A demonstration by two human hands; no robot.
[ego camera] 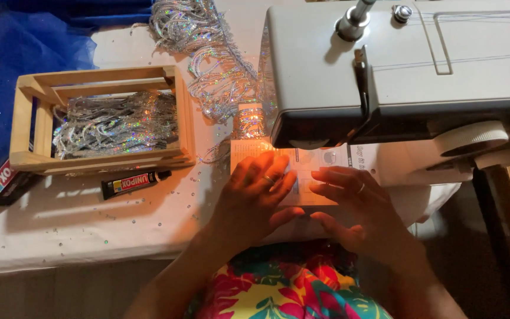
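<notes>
My left hand (pixel 255 192) and my right hand (pixel 355 204) rest flat, fingers spread, on a printed white card (pixel 311 165) that lies on the bed of a grey sewing machine (pixel 396 65). The card sits under the lit needle area, with a strip of silver holographic fringe (pixel 249 121) feeding in from the far side. The left hand presses the card's left half; the right hand's fingertips touch its right edge. A ring shows on each hand. The needle itself is hidden by the machine head.
A wooden crate (pixel 98 121) holding more silver fringe stands at left, with a black glue tube (pixel 134 183) in front of it. More fringe (pixel 199 35) is piled at the back. Blue tulle (pixel 13 53) lies far left. Sequins dot the white tabletop (pixel 90 224).
</notes>
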